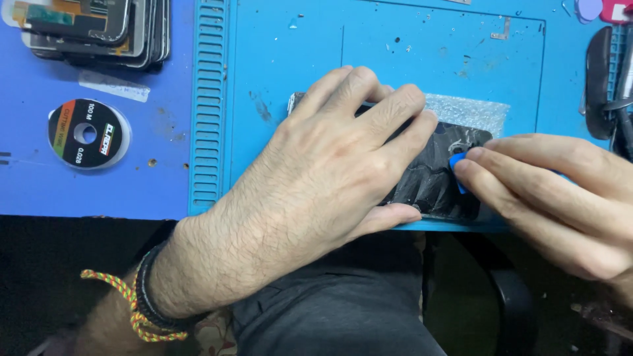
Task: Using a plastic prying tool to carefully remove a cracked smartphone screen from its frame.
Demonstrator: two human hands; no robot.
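Note:
My left hand (323,178) lies flat with spread fingers on a black phone panel (432,178), pressing it onto the blue work mat (283,53) near the mat's front edge. My right hand (560,198) comes in from the right and pinches a small blue plastic pick (456,165) between thumb and forefinger. The pick's tip touches the dark, glue-smeared surface of the panel near its right end. A strip of clear bubble wrap (471,109) lies under the panel's far side. Most of the panel is hidden beneath my left hand.
A stack of phone screens (99,29) sits at the back left. A round black spool of cutting wire (88,134) lies on the blue table to the left of the mat. Dark tools (603,79) stand at the right edge. The table's front edge runs just below my hands.

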